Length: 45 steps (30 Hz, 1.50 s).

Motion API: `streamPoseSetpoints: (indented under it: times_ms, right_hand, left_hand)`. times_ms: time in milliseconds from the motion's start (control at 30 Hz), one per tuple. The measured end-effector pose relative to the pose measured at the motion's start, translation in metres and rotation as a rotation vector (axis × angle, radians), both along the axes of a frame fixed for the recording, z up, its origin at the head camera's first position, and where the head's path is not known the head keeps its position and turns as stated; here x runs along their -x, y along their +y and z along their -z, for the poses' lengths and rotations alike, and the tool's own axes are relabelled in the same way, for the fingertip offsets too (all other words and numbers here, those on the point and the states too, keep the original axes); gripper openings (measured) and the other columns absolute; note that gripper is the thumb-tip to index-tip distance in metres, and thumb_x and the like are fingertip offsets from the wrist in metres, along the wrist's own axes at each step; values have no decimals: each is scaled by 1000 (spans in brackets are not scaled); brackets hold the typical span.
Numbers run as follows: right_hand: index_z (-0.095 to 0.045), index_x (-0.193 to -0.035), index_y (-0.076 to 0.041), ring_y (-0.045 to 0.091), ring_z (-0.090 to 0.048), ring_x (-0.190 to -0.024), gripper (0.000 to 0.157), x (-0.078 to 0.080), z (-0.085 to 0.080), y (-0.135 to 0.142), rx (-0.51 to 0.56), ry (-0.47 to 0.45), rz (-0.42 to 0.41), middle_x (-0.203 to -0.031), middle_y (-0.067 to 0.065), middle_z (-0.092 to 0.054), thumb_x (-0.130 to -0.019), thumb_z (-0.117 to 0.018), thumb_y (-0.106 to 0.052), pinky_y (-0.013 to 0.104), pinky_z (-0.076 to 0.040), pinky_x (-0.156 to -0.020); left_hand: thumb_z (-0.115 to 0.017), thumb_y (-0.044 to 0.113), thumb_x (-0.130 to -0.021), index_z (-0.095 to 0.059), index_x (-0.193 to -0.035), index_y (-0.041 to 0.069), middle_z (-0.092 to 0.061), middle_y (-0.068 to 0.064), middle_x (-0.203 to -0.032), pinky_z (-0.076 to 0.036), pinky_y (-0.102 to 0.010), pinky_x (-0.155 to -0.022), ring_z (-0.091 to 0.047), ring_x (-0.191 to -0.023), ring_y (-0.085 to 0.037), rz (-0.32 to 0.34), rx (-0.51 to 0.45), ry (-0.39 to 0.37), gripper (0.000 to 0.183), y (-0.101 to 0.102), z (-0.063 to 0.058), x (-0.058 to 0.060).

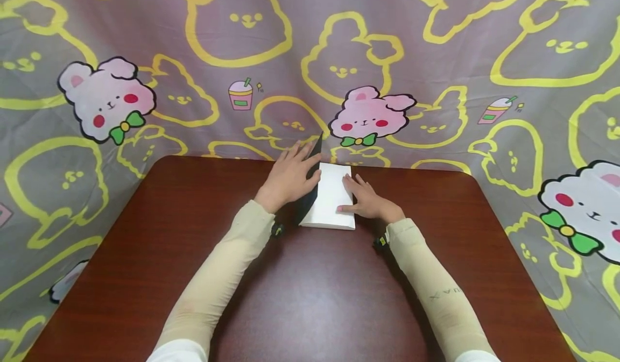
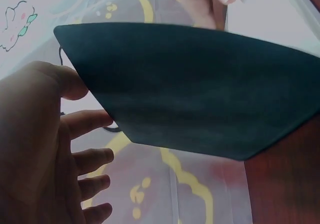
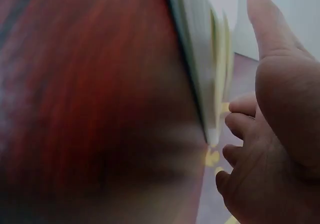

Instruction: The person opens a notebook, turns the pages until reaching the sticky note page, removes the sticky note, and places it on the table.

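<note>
A notebook with white pages (image 1: pixel 331 195) lies on the table, its dark cover (image 2: pixel 190 91) raised steeply at the left. My left hand (image 1: pixel 290 176) is at this cover; in the left wrist view its thumb and forefinger meet the cover's edge, spaced apart, the other fingers extended beside it. My right hand (image 1: pixel 368 198) rests at the right edge of the pages, thumb and fingertips over the white paper. In the right wrist view the page edges (image 3: pixel 200 48) show beside my spread fingers (image 3: pixel 240 126); where the fingertips touch is partly hidden.
The notebook lies near the far edge of a reddish-brown wooden table (image 1: pixel 315 297). A patterned curtain (image 1: pixel 271 28) with yellow outlines and pink cartoon animals hangs behind and along both sides of the table.
</note>
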State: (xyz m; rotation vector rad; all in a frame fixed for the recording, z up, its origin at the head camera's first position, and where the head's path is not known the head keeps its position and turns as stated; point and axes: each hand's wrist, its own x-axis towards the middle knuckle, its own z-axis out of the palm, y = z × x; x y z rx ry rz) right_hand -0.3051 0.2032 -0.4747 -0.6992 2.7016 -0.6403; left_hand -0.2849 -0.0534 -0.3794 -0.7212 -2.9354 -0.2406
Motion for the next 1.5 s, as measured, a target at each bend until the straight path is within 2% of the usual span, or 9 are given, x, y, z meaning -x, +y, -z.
streamPoseSetpoints:
  times_ms: [400,633,867,1000,1167,1367,1500]
  right_hand:
    - [-9,-162,1,48,5,-154,112,2,10,6,-33,2,-19,-170,21,-4,-88,-75,-51,67,-2,-121]
    - [-8,-162,1,48,7,-154,112,2,9,8,-23,-19,-24,-170,21,-2,-88,-77,-48,68,0,-121]
    - [-6,-162,-1,47,7,-155,114,3,11,10,-31,-32,-17,-170,20,-1,-88,-75,-53,68,1,-121]
    - [-7,-162,-1,48,7,-154,114,4,11,10,-29,-35,-21,-170,20,-1,-88,-75,-53,68,1,-121]
    - [-8,-162,-1,48,7,-154,113,5,10,8,-42,-31,-20,-170,20,-1,-88,-75,-53,68,0,-121]
    - [-8,-162,1,50,5,-154,113,2,8,6,-56,-28,-20,-170,22,-3,-88,-75,-53,68,-1,-121]
    - [-8,-162,1,50,5,-154,112,0,3,5,-54,-37,-19,-169,22,-3,-89,-75,-50,69,-2,-120]
  left_hand:
    - [-42,43,-105,-45,-156,21,-27,-11,-167,-18,-54,-125,-19,-156,-36,-29,-80,-5,55,-33,1,-3]
    - [-41,41,-105,-44,-156,19,-26,-14,-167,-18,-56,-125,-17,-156,-38,-51,-124,-34,55,-62,5,-4]
    - [-40,34,-105,-43,-156,15,-23,-16,-168,-13,-58,-125,-14,-156,-40,-94,-77,-65,54,-96,9,-6]
    - [-41,30,-105,-41,-157,12,-22,-18,-168,-13,-59,-125,-13,-156,-41,-112,-22,-89,55,-114,20,-7]
    - [-45,28,-104,-43,-155,8,-24,-21,-166,-13,-62,-123,-15,-155,-43,-127,20,-132,55,-127,43,-9]
    - [-49,32,-105,-45,-153,5,-27,-23,-164,-15,-64,-122,-18,-154,-45,-108,36,-195,55,-124,69,-8]
    - [-47,35,-106,-43,-154,4,-30,-23,-163,-16,-63,-123,-18,-154,-44,-74,27,-239,57,-111,80,0]
